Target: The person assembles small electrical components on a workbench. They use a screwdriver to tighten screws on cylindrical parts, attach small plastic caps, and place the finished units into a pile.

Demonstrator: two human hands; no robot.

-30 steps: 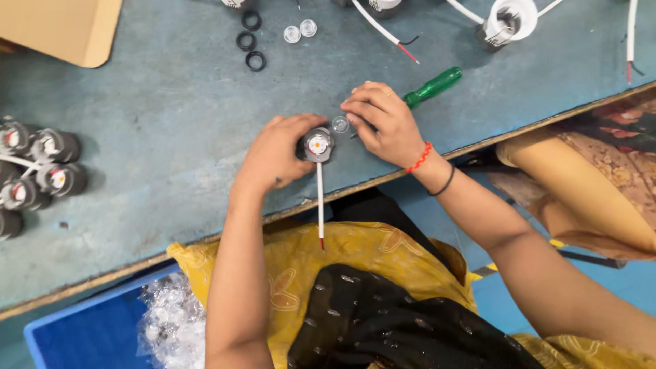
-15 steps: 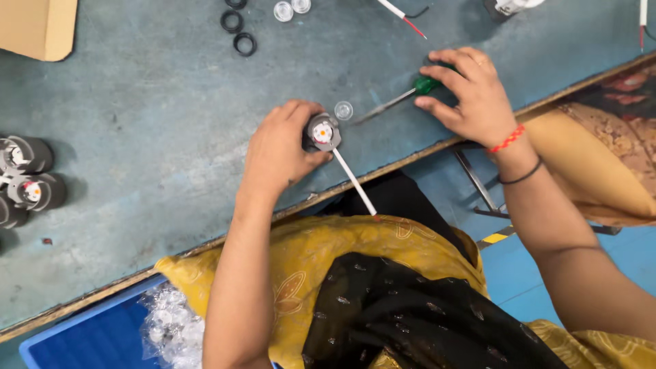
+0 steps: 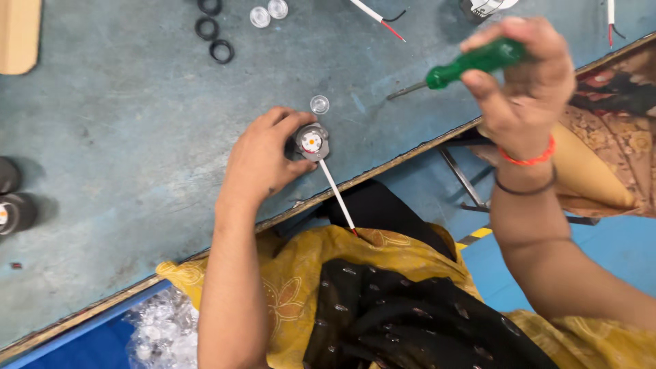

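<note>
A: Left hand (image 3: pixel 263 160) closed around a small round lamp unit (image 3: pixel 312 142), pinning it upright on the worn blue bench (image 3: pixel 123 137) near its front edge. Thumb and forefinger wrap the dark body; metal face with an orange-and-white centre faces up.

B: And the white lead?

A: White wire (image 3: pixel 336 193) runs from the unit toward the person, over the bench edge, red tip just above the yellow cloth on the lap.

B: Right hand?

A: Right hand (image 3: pixel 523 82) lifted clear of the bench, at the right, gripping a green-handled screwdriver (image 3: pixel 471 63). Shaft points left and slightly down, tip well apart from the unit.

B: Loose parts nearby?

A: One small clear lens (image 3: pixel 319 104) just beyond the unit, nearly touching the left fingertips. Three black rings (image 3: pixel 221 50) and two more clear caps (image 3: pixel 268 12) at the far side. Dark lamp bodies (image 3: pixel 14 212) at the left edge.

B: Risks, as you judge them?

A: Unit sits close to the edge; a sideways push from the tool could slide it off, since only one hand holds it. Dangling wire could snag on cloth and tug it. Lens could be flicked away by a finger. Tip could slip off a screw and jab the thumb.
</note>
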